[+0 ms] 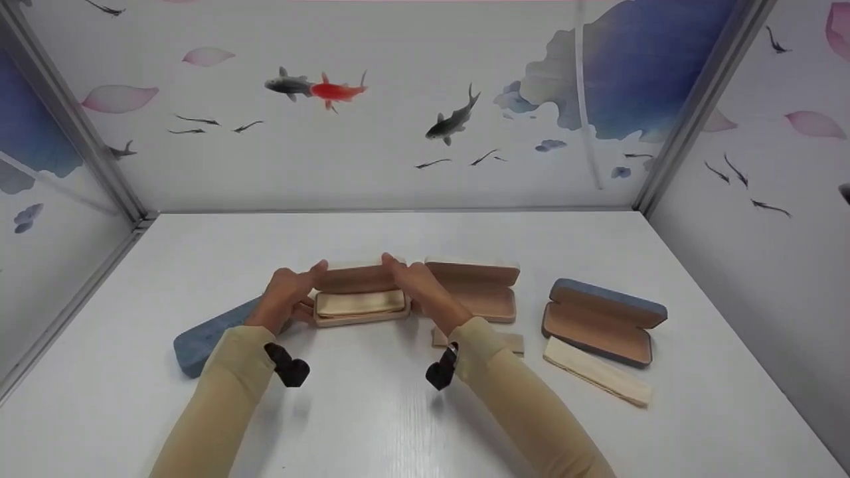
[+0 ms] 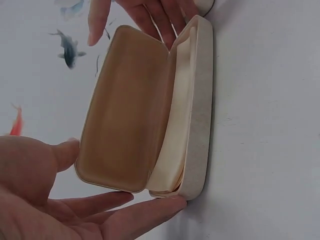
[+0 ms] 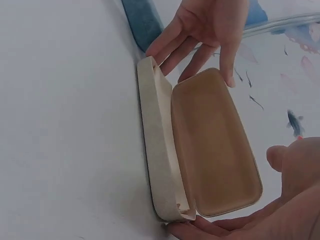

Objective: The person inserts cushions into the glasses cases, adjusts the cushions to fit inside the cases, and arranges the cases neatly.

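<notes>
A pale glasses case (image 1: 362,322) stands with its lid raised between both hands, brown inside its lid (image 2: 125,110). A folded cream cloth (image 1: 359,303) lies in its base. At the left end is my left hand (image 1: 282,300), its straight fingers touching the base end and its thumb at the lid's edge. My right hand (image 1: 428,291) is at the other end, fingers extended along the case end. In the right wrist view its thumb (image 3: 276,157) stands apart from the lid.
Right of the hands stands another open pale case (image 1: 485,305), with a folded cloth (image 1: 511,343) partly behind the right wrist. Farther right, an open blue case (image 1: 597,332) has a cream cloth (image 1: 597,372) in front. A closed blue case (image 1: 206,342) lies partly behind the left arm.
</notes>
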### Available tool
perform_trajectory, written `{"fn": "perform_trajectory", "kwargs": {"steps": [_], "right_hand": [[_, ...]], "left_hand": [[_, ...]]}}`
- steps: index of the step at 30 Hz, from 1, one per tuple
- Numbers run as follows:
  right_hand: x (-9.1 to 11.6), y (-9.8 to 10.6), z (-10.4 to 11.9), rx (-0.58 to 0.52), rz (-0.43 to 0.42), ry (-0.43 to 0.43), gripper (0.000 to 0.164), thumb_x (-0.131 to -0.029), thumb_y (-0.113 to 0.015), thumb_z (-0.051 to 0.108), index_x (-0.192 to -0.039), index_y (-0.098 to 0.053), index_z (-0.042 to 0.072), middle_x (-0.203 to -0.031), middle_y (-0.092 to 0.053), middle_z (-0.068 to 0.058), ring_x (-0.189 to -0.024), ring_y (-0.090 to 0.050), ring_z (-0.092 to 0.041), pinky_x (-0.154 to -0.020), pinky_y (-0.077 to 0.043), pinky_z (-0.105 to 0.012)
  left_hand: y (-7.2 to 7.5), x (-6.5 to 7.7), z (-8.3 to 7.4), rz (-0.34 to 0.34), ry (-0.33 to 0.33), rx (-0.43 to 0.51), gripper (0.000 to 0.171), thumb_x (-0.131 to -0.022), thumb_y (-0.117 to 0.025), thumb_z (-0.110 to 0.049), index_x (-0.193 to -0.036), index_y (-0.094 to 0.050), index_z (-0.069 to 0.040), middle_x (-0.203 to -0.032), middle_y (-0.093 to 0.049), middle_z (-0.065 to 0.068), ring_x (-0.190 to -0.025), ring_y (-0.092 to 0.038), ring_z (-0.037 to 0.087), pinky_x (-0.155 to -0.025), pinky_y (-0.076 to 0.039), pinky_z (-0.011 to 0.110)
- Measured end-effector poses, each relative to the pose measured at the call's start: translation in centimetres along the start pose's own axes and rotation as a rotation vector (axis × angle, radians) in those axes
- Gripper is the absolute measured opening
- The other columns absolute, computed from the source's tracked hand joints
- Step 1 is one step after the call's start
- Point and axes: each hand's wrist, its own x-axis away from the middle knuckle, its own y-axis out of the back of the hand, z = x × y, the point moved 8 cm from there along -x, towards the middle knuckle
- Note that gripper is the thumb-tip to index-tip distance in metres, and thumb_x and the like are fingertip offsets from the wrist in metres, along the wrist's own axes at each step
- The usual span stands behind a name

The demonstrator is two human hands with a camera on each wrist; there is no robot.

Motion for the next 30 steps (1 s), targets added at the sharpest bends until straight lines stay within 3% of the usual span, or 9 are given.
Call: {"fn": "perform_trajectory", "kwargs": {"steps": [5,10,15,22,30], "right_hand": [[-0.3,0.2,0.4,0.048,-0.043,0.017,0.088,-0.102,-0.039,0.062,-0.159,-0.016,0.000,-0.167,-0.017,-0.018,-0.155,-0.017,-0.035,-0.126,-0.021,-0.052],[-0.5,0.9,0.9,0.086,-0.099,0.036,0.084,-0.103,-0.043,0.056,-0.156,-0.024,-0.005,-0.162,-0.029,-0.022,-0.151,-0.028,-0.036,-0.123,-0.028,-0.048],[-0.5,1.2,0.9,0.160,-0.092,0.026,0.085,-0.101,-0.048,0.056,-0.154,-0.027,-0.006,-0.159,-0.036,-0.022,-0.148,-0.035,-0.035,-0.120,-0.034,-0.048],[-0.3,0.9,1.1,0.213,-0.042,0.013,0.080,-0.103,-0.045,0.052,-0.156,-0.024,-0.003,-0.162,-0.029,-0.021,-0.151,-0.030,-0.036,-0.121,-0.032,-0.050],[-0.2,1.2,0.9,0.190,-0.006,-0.006,0.084,-0.101,-0.050,0.053,-0.158,-0.020,-0.001,-0.165,-0.024,-0.018,-0.151,-0.028,-0.036,-0.121,-0.031,-0.052]], "left_hand": [[-0.2,-0.3,-0.3,0.045,0.011,-0.011,0.090,-0.103,-0.045,-0.049,-0.154,-0.005,0.013,-0.145,-0.044,0.038,-0.115,-0.066,0.041,-0.081,-0.062,0.036],[-0.2,-0.4,-0.8,0.070,0.025,-0.023,0.088,-0.104,-0.045,-0.047,-0.154,-0.005,0.014,-0.142,-0.047,0.038,-0.108,-0.071,0.037,-0.080,-0.062,0.036],[-0.3,-0.7,-0.7,0.107,0.039,-0.003,0.084,-0.105,-0.046,-0.043,-0.155,-0.006,0.013,-0.144,-0.046,0.037,-0.108,-0.070,0.036,-0.082,-0.062,0.039],[-0.1,-1.4,-0.1,0.115,0.035,-0.013,0.071,-0.104,-0.050,-0.042,-0.146,-0.035,0.014,-0.139,-0.051,0.036,-0.104,-0.070,0.032,-0.083,-0.062,0.037],[0.1,-1.6,0.1,0.131,0.018,-0.023,0.070,-0.103,-0.052,-0.043,-0.143,-0.040,0.014,-0.137,-0.053,0.036,-0.107,-0.068,0.032,-0.084,-0.061,0.037]]}}
